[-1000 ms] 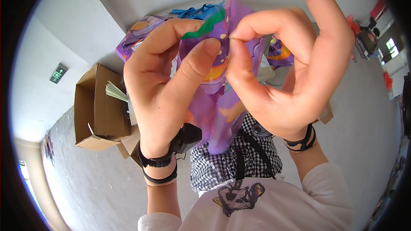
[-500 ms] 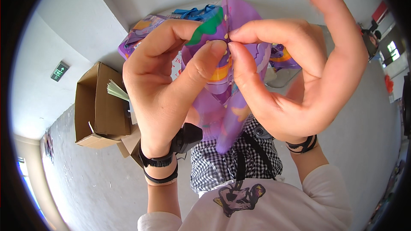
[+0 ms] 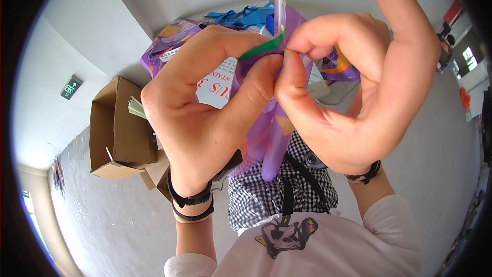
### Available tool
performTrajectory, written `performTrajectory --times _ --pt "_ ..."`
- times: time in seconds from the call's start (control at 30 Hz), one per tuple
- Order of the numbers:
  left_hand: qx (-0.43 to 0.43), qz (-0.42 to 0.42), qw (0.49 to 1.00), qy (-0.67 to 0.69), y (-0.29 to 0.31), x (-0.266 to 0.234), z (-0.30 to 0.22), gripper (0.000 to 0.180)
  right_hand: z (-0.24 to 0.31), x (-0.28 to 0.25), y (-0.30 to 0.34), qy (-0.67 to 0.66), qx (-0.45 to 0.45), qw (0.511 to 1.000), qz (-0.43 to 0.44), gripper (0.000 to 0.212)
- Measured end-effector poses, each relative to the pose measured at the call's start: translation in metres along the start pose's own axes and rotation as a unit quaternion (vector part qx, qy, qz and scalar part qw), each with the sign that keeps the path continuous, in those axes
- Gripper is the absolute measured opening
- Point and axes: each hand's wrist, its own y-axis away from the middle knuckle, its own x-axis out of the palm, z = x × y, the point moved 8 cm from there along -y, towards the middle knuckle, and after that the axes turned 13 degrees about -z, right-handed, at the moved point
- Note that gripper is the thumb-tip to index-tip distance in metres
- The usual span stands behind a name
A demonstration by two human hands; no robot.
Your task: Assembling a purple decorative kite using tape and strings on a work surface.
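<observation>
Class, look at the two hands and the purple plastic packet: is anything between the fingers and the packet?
Nothing visible. The left hand and the right hand both pinch the purple packet directly near its top, thumbs pressed against it.

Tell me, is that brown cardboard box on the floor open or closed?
Open. The cardboard box lies with its flaps spread, and pale green sheets stick out of its opening.
</observation>
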Motion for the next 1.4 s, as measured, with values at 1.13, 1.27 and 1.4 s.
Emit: performTrajectory --times 1.13,1.27,1.4 --pt "0.070 0.027 0.996 -0.046 0.001 0.006 -0.009 0.026 -0.005 0.000 0.000 -0.001 0.002 1.000 0.004 0.059" --pt "-0.049 0.038 0.998 -0.002 0.004 0.006 0.006 0.030 -0.004 0.001 0.000 -0.003 0.002 1.000 0.003 0.059" --pt "-0.072 0.054 0.996 0.027 0.005 0.007 0.009 0.030 -0.005 0.001 0.000 -0.005 0.003 1.000 0.001 0.059"
